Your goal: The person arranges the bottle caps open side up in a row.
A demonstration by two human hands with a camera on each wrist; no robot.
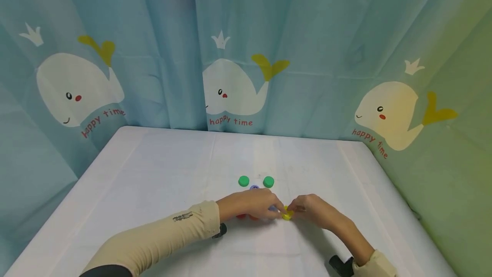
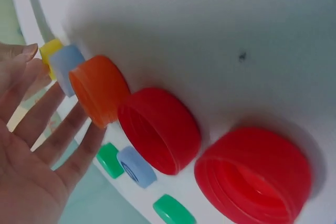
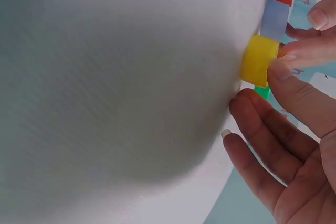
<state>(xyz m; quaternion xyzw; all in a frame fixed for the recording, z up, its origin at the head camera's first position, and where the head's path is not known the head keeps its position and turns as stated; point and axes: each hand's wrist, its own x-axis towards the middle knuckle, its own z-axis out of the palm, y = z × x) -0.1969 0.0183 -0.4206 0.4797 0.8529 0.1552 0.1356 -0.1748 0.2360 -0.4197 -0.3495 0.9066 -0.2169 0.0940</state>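
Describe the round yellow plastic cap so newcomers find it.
On the white table, find the row of round plastic caps. At its right end, by the person's right hand, sits the round yellow plastic cap. Next to a round pale-blue plastic cap, it alone is yellow.

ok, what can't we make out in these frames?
Head: lower part of the marked blue cap, behind the left hand.
Head: sleeve print, too small to read.
Left wrist: part of one green cap, cut off by the bottom edge.
Right wrist: far side of the yellow cap, hidden by the cap itself.
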